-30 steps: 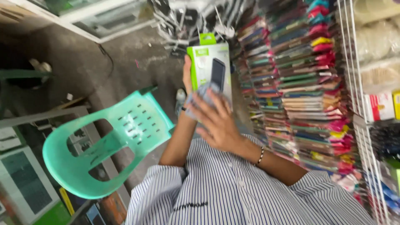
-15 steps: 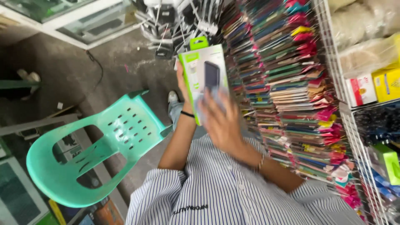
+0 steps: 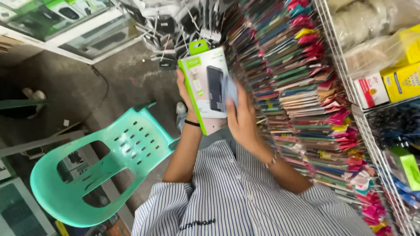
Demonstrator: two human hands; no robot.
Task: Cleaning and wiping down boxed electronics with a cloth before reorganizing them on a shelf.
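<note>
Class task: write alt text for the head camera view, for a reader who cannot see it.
Two hands hold up a green-and-white boxed gadget: the left hand grips its edge, the right hand presses a cloth to its front. A mint plastic chair stands left, racks of colourful packets right.

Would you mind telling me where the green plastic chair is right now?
In the head view, the green plastic chair stands on the floor at lower left, beside the person's left arm, below the boxed item held in both hands.

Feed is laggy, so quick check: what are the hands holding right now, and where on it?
Left hand grips the green-and-white retail box along its left edge. Right hand lies against its right side, pressing a pale cloth-like piece to the front.
</note>
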